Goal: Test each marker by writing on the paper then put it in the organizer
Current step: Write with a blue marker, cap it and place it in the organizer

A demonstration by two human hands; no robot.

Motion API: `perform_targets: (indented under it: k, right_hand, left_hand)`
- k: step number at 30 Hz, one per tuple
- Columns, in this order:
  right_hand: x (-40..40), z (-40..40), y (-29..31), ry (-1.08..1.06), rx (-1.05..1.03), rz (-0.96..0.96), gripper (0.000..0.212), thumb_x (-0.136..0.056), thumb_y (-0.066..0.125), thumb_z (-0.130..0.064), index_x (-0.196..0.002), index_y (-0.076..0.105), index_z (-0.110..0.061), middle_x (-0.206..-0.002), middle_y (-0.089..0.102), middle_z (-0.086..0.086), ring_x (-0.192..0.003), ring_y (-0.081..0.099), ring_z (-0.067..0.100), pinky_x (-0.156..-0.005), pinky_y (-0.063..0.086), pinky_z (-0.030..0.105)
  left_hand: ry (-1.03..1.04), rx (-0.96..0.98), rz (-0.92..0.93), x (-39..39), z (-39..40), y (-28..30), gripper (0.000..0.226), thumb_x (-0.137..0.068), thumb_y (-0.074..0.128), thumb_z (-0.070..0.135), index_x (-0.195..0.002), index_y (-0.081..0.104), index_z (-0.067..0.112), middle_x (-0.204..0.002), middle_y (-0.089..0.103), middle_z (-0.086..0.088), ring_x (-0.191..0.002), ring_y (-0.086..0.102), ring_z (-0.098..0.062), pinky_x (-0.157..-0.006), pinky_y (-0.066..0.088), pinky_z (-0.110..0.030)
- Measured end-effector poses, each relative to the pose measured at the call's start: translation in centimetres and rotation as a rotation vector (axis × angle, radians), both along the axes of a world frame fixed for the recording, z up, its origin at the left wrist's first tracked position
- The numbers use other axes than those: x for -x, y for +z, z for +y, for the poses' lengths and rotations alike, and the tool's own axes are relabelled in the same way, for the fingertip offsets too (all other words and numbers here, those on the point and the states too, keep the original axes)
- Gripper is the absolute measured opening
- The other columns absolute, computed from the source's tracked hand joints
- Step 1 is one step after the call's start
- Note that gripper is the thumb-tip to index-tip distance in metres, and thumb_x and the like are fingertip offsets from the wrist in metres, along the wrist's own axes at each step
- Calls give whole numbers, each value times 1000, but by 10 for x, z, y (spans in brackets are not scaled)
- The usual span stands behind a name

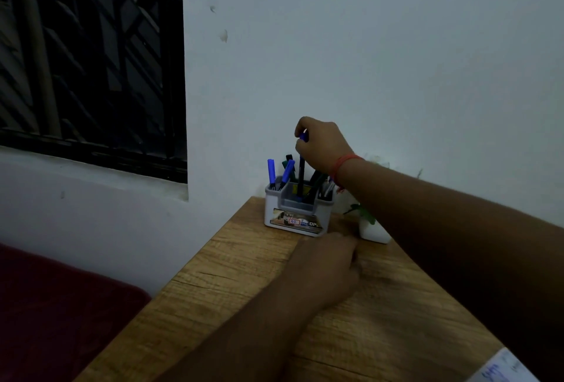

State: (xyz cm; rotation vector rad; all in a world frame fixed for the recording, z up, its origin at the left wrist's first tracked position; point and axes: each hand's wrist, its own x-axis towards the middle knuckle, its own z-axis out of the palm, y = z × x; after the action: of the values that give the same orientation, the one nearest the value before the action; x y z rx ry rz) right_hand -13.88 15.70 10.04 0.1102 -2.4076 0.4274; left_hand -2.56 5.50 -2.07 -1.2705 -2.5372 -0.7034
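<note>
A white organizer (276, 214) with a printed label stands at the far corner of the wooden table, against the wall. Several markers with blue, green and dark caps stand in it. My right hand (325, 146) hovers above it, fingers closed on the blue top of a dark marker (301, 177) whose lower end is inside the middle compartment. My left hand (328, 262) rests flat on the table just in front of the organizer, holding nothing. The paper (503, 366) with blue scribbles shows at the bottom right corner.
A small white pot with a green plant (370, 226) sits right of the organizer, partly behind my right arm. The wooden table (244, 275) ends at its left edge beside a dark red seat (61, 305). A barred window (91, 55) is upper left.
</note>
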Motion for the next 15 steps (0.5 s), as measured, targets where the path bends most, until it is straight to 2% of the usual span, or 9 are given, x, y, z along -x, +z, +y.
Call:
perform_targets:
  k: [2,5,7,10,13,15]
  right_hand:
    - [0,-2,0,-1,-9,22,17,-90,55,-5,-104,64,-10,-87,65,10,-71,61,24,-69,55,35]
    - [1,-1,3,-15,-13,25,17,-90,56,-3,-105,63,-8,-87,64,10,-69,58,23,-66,53,33]
    - [3,2,1,-44,-67,-90,18,-91,58,-5,-107,65,-8,-98,67,12,-75,60,22,-68,53,31]
    - [3,4,-6,-54,-115,-217,25,-94,61,-11,-119,62,-9,-109,68,13,-88,65,25,-78,57,33]
    - [-2,7,-8,-60,-165,-150,31,-95,61,-16,-126,56,-11,-116,63,13,-103,60,27,-84,48,30]
    - [-12,10,-5,-55,-174,-74,31,-96,61,-19,-126,56,-12,-116,60,11,-102,58,24,-82,43,27]
  left_hand:
    - [-1,-3,-3,0,-1,0,13,-94,55,34,-98,56,21,-92,54,3,-82,51,-15,-69,41,-33]
    - [-1,4,-12,0,-1,-1,13,-94,56,34,-97,57,21,-93,55,2,-81,51,-14,-68,40,-32]
    - [0,11,-8,1,-1,-1,12,-94,55,34,-94,55,22,-92,55,2,-80,51,-14,-66,39,-32]
    - [0,10,-7,0,0,-1,14,-95,55,35,-95,57,22,-93,56,2,-80,52,-14,-66,39,-32]
    - [-1,18,9,-1,0,-1,16,-95,54,37,-96,58,21,-94,57,2,-81,52,-14,-67,38,-33]
    - [3,25,18,-1,0,-3,18,-95,53,40,-97,58,22,-95,57,2,-82,52,-14,-69,39,-33]
